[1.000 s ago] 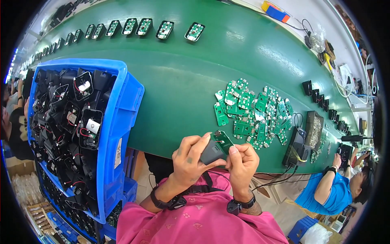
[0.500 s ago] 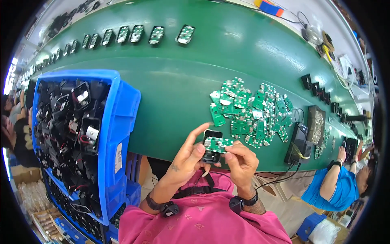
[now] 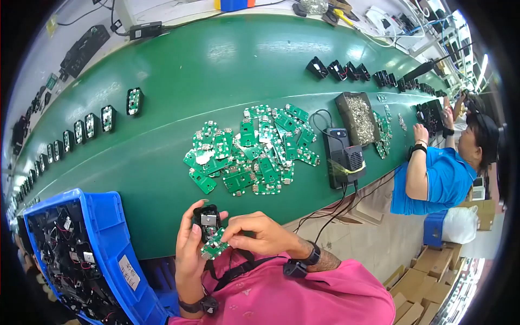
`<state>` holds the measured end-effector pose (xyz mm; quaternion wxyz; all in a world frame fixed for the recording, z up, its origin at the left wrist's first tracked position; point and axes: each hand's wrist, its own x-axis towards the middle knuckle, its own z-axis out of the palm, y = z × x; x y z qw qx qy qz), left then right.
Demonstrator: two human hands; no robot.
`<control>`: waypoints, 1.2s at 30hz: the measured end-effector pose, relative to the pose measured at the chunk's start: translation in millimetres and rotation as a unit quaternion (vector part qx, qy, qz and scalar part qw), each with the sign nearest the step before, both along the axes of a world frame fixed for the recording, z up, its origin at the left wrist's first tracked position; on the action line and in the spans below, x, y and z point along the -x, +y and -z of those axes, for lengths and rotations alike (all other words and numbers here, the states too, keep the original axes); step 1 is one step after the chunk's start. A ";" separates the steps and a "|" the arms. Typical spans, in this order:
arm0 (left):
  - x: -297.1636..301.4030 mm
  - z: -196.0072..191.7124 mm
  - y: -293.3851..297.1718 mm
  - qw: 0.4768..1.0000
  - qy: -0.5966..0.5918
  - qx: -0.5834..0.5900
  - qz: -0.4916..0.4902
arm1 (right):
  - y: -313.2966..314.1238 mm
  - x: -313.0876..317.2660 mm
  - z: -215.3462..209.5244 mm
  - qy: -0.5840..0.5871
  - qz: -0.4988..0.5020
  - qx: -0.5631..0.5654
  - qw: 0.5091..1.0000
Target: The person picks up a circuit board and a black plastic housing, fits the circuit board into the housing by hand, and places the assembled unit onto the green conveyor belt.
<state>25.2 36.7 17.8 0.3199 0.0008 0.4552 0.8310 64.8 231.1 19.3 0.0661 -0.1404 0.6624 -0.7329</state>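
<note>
My left hand is closed around a small black plastic casing, held upright above the near table edge. Inside the casing shows a silvery block. A green circuit board is pinched by my right hand, tilted at the casing's lower end. Whether wires join the board to the casing I cannot make out. Beyond my hands lies a loose pile of green circuit boards on the green table.
On the left stands a blue crate of black casings. A row of casings with boards runs along the far left. Right of the pile are a black corded device and a box of small metal parts. A co-worker in blue sits at right.
The view has turned right. The board lay across the casing before; now it is tilted down at the casing's lower end, and the silvery block inside shows.
</note>
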 end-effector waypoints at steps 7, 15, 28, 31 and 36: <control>-4.0 -6.9 -2.5 0.999 -0.037 0.029 -0.016 | -1.9 3.0 2.0 -0.039 0.112 -0.019 0.993; 3.0 -9.9 15.8 0.997 0.035 0.052 0.054 | 7.1 -11.2 14.7 -0.093 0.145 -0.025 0.985; -7.6 -6.3 21.2 0.975 0.057 0.214 0.014 | -3.1 5.4 -1.7 0.268 0.158 -0.254 0.916; -5.0 -7.4 15.1 0.976 0.042 0.209 0.052 | -4.5 3.1 2.7 0.240 0.147 -0.251 0.926; -7.8 -3.1 20.4 0.971 0.062 0.218 0.072 | -15.7 -3.2 7.5 0.179 0.199 -0.227 0.936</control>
